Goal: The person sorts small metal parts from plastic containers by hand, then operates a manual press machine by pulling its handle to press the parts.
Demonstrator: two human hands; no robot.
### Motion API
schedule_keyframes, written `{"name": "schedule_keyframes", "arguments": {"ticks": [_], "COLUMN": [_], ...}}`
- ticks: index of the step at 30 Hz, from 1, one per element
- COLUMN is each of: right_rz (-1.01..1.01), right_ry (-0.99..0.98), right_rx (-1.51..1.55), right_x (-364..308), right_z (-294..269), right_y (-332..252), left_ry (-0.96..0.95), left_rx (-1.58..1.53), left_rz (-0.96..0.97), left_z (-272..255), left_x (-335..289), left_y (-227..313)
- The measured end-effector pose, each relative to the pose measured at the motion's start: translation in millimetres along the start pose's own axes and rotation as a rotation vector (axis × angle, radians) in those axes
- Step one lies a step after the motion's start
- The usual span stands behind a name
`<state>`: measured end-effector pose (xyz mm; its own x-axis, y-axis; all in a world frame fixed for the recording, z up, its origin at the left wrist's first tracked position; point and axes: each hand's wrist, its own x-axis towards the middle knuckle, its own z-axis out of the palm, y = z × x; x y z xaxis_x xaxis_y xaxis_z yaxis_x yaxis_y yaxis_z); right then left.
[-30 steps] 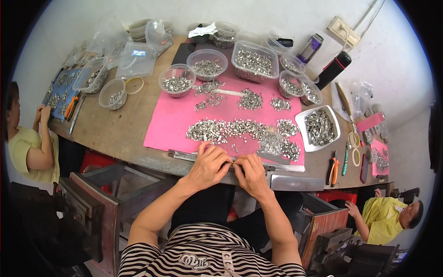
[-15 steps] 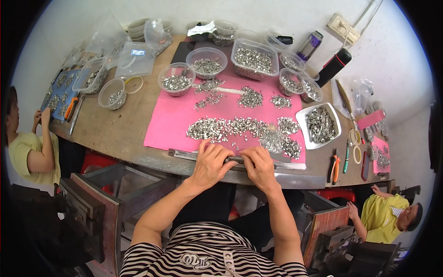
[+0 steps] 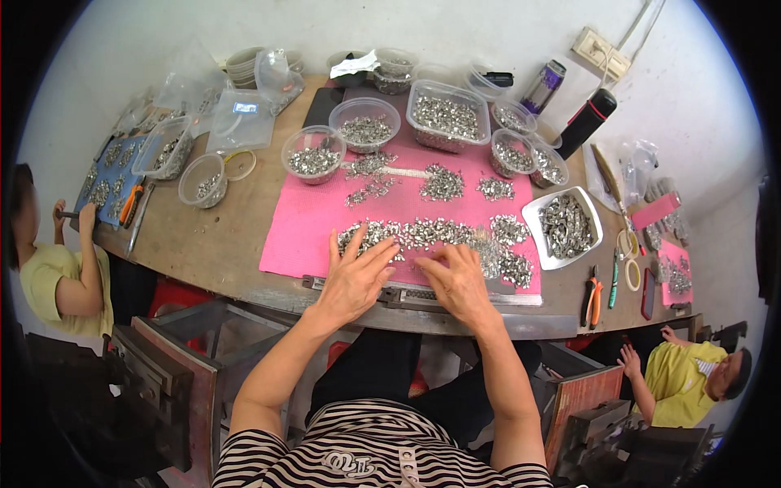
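Observation:
A long heap of small silvery metal pieces (image 3: pixel 431 234) runs across the pink mat (image 3: pixel 305 211). My left hand (image 3: pixel 354 276) lies over the heap's left part with its fingers spread, fingertips among the pieces. Thumb and fingers drawn together, my right hand (image 3: pixel 457 281) pinches at the heap's near edge; whatever sits between the fingertips is too small to make out. Just below both hands, a dark notched metal strip (image 3: pixel 407 296) rests along the long metal bar (image 3: pixel 517 299) at the mat's front edge. My left hand partly covers that bar.
Behind the heap stand clear tubs (image 3: pixel 313 154) of metal parts and a square tub (image 3: pixel 447 118). To the right are a white dish (image 3: pixel 563 224), orange-handled pliers (image 3: pixel 595 297) and a black flask (image 3: pixel 587 122). Co-workers in yellow sit at left (image 3: pixel 65 285) and right (image 3: pixel 675 374).
Both hands have let go of the dark strip at the bar and moved forward onto the heap. The left fingers have spread out; the strip now lies on the bar.

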<state>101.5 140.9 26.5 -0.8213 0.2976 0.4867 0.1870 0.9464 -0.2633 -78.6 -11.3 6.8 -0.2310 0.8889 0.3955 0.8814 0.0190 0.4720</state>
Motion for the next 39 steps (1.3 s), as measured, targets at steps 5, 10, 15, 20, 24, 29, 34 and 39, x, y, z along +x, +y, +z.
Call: {"name": "schedule_keyframes", "arguments": {"ticks": [5, 10, 15, 20, 24, 29, 34, 39], "right_rz": [0.014, 0.021, 0.077, 0.101, 0.109, 0.081, 0.217, 0.105], "right_ry": [0.008, 0.027, 0.007, 0.033, -0.011, 0.037, -0.009, 0.021], "right_rx": [-0.015, -0.046, 0.055, 0.085, 0.092, 0.155, 0.319, 0.286], "right_x": [-6.7, -6.1, 2.0, 3.4, 3.1, -2.2, -20.7, -31.4], "right_z": [4.8, 1.3, 17.1, 26.2, 24.2, 17.7, 1.6, -1.8], "right_y": [3.2, 2.6, -7.6, -5.3, -6.0, -3.9, -8.3, -22.0], "left_ry": [-0.121, -0.014, 0.154, 0.159, 0.128, 0.036, 0.061, 0.048], "left_rx": [0.056, -0.079, -0.09, -0.009, 0.059, 0.064, 0.065, 0.095], "left_rz": [0.04, 0.036, -0.059, -0.002, 0.025, 0.073, 0.071, 0.124], "left_z": [-5.0, -10.5, -8.6, 1.5, 8.3, 5.4, 6.0, 6.9], "left_x": [-5.7, -11.9, 0.9, 7.8, 12.6, 16.4, 13.2, 16.7], "left_y": [3.3, -4.1, -6.1, -5.0, -6.4, -6.9, -8.8, -11.6]}}
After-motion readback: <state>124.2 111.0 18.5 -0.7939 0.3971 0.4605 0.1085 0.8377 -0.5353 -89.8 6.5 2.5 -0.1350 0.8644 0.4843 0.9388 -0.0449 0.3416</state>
